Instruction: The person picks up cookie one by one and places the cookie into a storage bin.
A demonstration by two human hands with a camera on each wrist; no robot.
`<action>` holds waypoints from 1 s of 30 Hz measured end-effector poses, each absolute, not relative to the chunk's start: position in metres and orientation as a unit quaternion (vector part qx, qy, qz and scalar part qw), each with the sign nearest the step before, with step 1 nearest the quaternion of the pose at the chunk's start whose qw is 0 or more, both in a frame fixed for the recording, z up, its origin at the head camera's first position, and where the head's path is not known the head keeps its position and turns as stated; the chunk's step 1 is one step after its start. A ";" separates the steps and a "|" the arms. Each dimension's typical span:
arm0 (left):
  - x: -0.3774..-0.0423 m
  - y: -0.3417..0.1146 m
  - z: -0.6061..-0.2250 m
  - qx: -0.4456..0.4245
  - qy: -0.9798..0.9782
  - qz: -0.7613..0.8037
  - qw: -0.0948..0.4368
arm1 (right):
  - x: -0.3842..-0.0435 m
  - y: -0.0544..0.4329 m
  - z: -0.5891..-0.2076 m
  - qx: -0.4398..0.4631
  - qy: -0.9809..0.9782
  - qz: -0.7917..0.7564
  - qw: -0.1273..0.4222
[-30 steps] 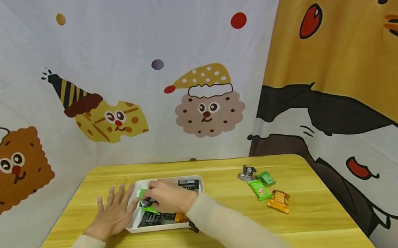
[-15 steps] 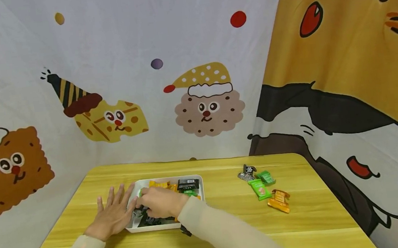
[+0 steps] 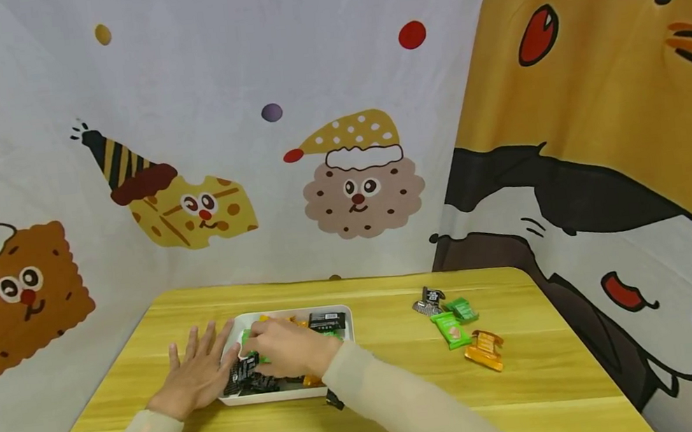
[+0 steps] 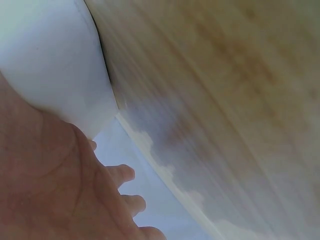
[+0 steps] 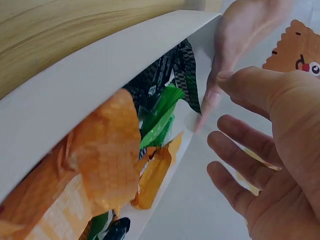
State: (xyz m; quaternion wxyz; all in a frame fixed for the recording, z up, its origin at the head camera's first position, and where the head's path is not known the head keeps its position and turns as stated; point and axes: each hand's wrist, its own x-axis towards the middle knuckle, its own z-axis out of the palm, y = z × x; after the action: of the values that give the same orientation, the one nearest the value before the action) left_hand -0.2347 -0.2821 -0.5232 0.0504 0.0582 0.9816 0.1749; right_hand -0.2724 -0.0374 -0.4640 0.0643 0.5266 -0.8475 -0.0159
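Observation:
A white tray (image 3: 289,395) on the table holds several small wrapped snack packets. My left hand (image 3: 194,373) has its fingers spread and straight, with the thumb at the tray's left side. Over the tray is my right hand (image 3: 293,348); in the right wrist view its fingers are loosely bent with nothing between them. Black packets (image 3: 252,379) lie in the tray's front left part. The right wrist view shows a green packet (image 5: 162,115) beside them and a large orange packet (image 5: 107,145) nearest the camera. My right hand hides the tray's middle in the head view.
To the right on the wooden table (image 3: 403,400) lie a black packet (image 3: 429,301), a darker green packet (image 3: 462,310), a bright green packet (image 3: 451,330) and an orange packet (image 3: 484,351). A cartoon-printed cloth (image 3: 193,84) hangs behind the table.
My right hand has moved a black packet to the tray's left part and let it go, then drawn back slightly rightward. My left hand has stayed in place.

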 end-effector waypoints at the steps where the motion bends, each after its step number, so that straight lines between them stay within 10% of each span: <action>1: -0.235 -0.282 -0.523 0.057 0.981 0.176 0.050 | -0.272 -0.035 -0.464 0.524 -0.848 -0.023 0.072; 30: -0.233 -0.280 -0.523 0.062 0.981 0.179 0.042 | -0.280 0.083 -0.486 0.419 -0.904 0.063 0.055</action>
State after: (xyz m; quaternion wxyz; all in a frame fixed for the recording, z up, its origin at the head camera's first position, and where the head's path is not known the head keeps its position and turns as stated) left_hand -0.2334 -0.2802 -0.5233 0.0418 0.0620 0.9810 0.1789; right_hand -0.2799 0.0827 -0.4860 0.0553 0.4192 -0.9040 0.0630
